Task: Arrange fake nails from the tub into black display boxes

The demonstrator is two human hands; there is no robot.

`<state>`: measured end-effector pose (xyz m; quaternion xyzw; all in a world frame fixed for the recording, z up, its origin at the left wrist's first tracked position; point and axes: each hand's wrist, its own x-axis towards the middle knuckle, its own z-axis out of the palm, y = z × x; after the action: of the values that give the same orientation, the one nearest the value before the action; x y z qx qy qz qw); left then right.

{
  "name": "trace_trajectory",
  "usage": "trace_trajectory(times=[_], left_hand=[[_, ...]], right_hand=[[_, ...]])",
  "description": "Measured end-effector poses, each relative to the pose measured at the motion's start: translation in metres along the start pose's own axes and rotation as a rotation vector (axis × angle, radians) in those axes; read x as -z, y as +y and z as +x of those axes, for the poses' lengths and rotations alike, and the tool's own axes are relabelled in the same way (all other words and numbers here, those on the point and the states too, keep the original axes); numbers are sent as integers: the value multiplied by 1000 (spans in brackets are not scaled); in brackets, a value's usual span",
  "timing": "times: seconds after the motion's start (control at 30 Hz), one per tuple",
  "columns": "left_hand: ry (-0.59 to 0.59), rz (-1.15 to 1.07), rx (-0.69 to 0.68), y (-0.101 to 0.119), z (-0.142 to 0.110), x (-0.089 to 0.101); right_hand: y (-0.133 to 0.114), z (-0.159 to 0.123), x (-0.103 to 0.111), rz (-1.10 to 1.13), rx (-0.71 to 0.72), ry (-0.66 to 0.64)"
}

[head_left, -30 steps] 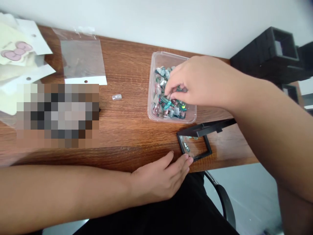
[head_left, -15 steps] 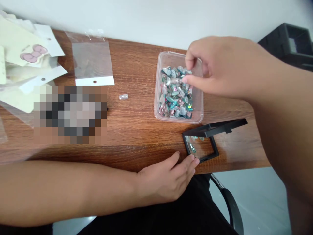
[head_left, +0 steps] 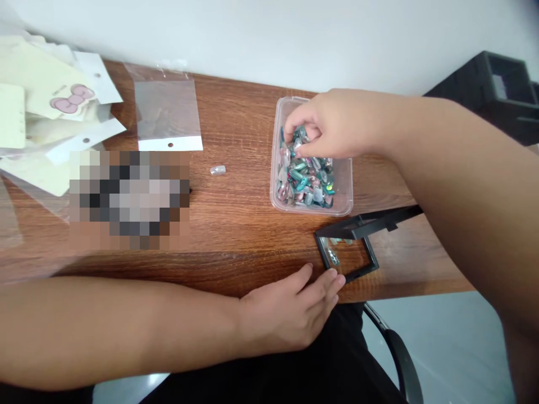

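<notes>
My right hand (head_left: 337, 123) reaches into a clear plastic tub (head_left: 346, 196) filled with small teal, pink and silver press-on nails (head_left: 305, 179). Its fingers are curled and pinched among the pieces at the tub's far end; what they grip is hidden. My left hand (head_left: 290, 311) lies flat at the table's front edge, fingers stretched out, fingertips touching the corner of an open black frame case (head_left: 366, 264). A few small pieces lie inside that case. A single pale nail (head_left: 218, 170) lies loose on the wood.
A clear cellophane bag (head_left: 166, 109) and a pile of cream backing cards (head_left: 46, 112) lie at the table's back left. A blurred patch covers the middle left. Black boxes (head_left: 501, 90) stand at the right. A chair arm (head_left: 391, 348) shows below the table edge.
My right hand rose above the tub half a second ago, then dropped back among the nails at the far end. The left hand stayed at the case's corner. The view shifted slightly.
</notes>
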<state>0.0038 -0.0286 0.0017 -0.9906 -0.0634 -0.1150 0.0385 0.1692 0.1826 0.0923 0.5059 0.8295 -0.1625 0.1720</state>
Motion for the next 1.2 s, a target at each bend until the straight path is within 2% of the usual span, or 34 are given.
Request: trace_trajectory(times=[0.27,0.43,0.57,0.7,0.77,0.97,1.03,1.2], left_hand=[[-5,28,-10,0,0,1],[2,28,-6,-1,0,2],[5,17,0,0,0,2],[8,11,5,0,1,3],[8,1,8,-1,1,3],[55,-30,1,-5,0,1],[62,-31,2,-6,0,1],[59,-35,4,-6,0,1]], right_hand=[[5,-4,1,145,75,-26],[17,-17,14,239,84,21],[30,-33,23,454,224,45],[35,-41,22,770,409,-31],[36,-44,21,859,442,-34],[36,-53,19,900,386,262],[34,-53,19,934,325,267],[26,-49,18,1052,287,176]])
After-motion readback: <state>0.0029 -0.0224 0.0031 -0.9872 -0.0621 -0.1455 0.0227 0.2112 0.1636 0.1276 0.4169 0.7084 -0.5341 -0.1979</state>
